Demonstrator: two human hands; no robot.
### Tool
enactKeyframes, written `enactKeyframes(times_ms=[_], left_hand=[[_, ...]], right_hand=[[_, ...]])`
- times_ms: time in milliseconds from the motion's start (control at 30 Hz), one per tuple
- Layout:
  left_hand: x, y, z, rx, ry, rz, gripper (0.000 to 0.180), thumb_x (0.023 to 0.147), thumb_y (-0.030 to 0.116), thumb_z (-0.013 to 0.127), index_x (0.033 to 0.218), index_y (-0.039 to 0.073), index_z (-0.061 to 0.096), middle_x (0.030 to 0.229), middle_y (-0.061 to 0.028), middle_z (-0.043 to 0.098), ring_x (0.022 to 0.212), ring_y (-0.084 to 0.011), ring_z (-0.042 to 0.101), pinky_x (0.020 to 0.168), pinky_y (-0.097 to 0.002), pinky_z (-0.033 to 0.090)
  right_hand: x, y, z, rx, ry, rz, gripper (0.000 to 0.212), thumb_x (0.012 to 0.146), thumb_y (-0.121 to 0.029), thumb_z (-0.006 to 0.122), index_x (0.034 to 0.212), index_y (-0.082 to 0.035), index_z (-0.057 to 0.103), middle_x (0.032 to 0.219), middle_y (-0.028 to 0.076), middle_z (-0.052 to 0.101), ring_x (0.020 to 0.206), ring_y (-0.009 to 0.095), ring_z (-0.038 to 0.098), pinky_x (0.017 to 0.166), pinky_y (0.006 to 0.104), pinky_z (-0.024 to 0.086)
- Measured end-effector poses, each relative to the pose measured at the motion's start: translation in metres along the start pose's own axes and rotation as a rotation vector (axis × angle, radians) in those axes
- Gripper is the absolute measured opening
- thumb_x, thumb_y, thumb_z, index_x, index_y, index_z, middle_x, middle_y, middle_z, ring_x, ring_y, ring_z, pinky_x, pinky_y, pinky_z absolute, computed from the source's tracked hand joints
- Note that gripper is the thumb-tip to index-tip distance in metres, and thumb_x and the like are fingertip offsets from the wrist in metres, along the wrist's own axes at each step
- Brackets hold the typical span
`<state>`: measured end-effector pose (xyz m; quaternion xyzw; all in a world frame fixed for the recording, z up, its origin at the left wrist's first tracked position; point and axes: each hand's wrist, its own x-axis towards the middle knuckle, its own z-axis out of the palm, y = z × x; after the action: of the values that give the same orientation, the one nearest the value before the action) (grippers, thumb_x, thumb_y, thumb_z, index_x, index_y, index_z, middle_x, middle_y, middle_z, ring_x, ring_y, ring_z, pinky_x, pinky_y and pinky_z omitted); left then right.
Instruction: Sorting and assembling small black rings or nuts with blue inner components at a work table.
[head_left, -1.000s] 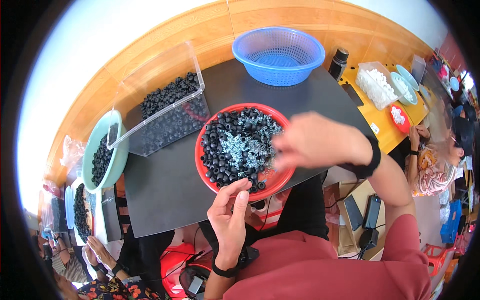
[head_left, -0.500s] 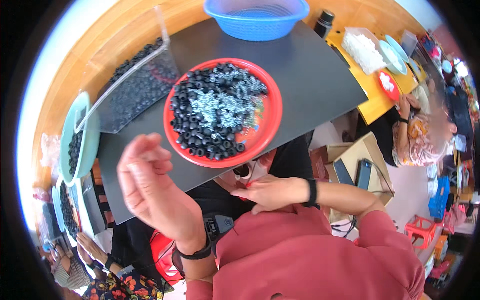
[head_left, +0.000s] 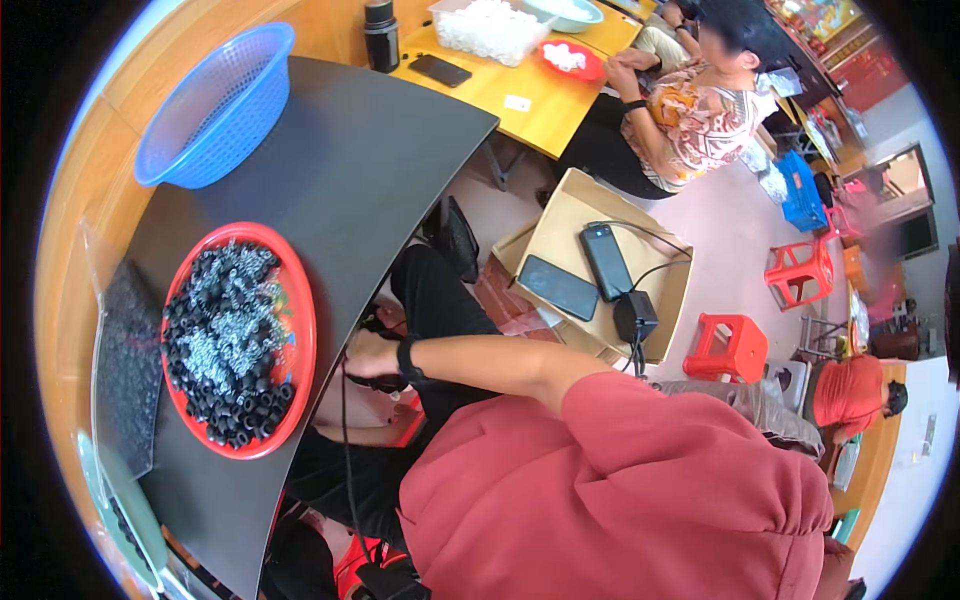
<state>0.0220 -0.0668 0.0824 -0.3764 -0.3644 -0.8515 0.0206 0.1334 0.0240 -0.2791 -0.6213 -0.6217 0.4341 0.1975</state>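
My right hand (head_left: 372, 356), with a black band at its wrist, reaches down past the table edge beside my dark trousers. Its fingers are hidden, so I cannot see what it touches. A black cable (head_left: 347, 430) hangs close by it. My left hand does not show. On the dark table (head_left: 350, 130) to the left rests a red round tray (head_left: 302, 330). It bears many small black rings (head_left: 240, 410) and a heap of small shiny silvery pieces (head_left: 225, 345).
A blue basket (head_left: 215, 110) stands at the table's far end. Clear (head_left: 125, 390) and green (head_left: 95, 480) tubs are at left. On the floor, a cardboard box (head_left: 660, 270) holds phone-like devices; red stools (head_left: 730, 345) stand beyond. A person (head_left: 690, 110) sits at the yellow table (head_left: 545, 125).
The view has swung to the right, shifting the table and tray leftward. My left hand, raised beside the tray before, has left the picture. My right hand has moved lower beside my legs.
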Motion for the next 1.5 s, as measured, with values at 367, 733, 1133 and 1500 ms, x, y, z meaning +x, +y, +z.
enactKeyframes(times_ms=[367, 733, 1133, 1500], left_hand=[[-0.017, -0.011, 0.004, -0.367, -0.330, -0.138, 0.058, 0.089, 0.053, 0.047, 0.126, 0.009, 0.056, 0.128, -0.0128, 0.057, 0.121, -0.0253, 0.054, 0.097, -0.0435, 0.041], [-0.007, -0.001, -0.023, -0.624, -0.489, -0.080, 0.045, 0.094, 0.039, 0.047, 0.123, 0.005, 0.057, 0.121, -0.0132, 0.060, 0.116, -0.0251, 0.055, 0.099, -0.0433, 0.040], [0.010, 0.017, -0.089, -0.056, -0.529, -0.087, 0.016, 0.095, 0.013, 0.045, 0.092, 0.001, 0.056, 0.104, -0.0135, 0.058, 0.098, -0.0243, 0.055, 0.089, -0.0350, 0.043], [-0.044, -0.048, -0.075, 0.487, -1.188, -0.166, 0.025, 0.080, 0.011, 0.071, 0.103, 0.001, 0.067, 0.111, -0.0155, 0.066, 0.106, -0.0302, 0.062, 0.095, -0.0383, 0.045]], right_hand=[[-0.006, 0.054, -0.144, 0.062, 0.787, -0.299, 0.019, 0.088, -0.016, 0.056, 0.096, 0.000, 0.064, 0.090, 0.022, 0.064, 0.087, 0.040, 0.060, 0.079, 0.0471, 0.048], [-0.136, 0.042, -0.112, 0.060, 0.605, 0.055, 0.018, 0.087, -0.016, 0.061, 0.100, -0.004, 0.063, 0.088, 0.024, 0.065, 0.086, 0.043, 0.063, 0.074, 0.0502, 0.050], [-0.224, -0.039, -0.162, -0.264, 0.309, -0.210, 0.015, 0.086, -0.014, 0.061, 0.096, -0.005, 0.067, 0.082, 0.019, 0.067, 0.077, 0.039, 0.065, 0.067, 0.0450, 0.052], [-0.120, -0.168, -0.226, -0.372, 0.362, -0.782, 0.018, 0.080, -0.007, 0.064, 0.096, 0.000, 0.063, 0.082, 0.016, 0.065, 0.082, 0.035, 0.063, 0.073, 0.0428, 0.050]])
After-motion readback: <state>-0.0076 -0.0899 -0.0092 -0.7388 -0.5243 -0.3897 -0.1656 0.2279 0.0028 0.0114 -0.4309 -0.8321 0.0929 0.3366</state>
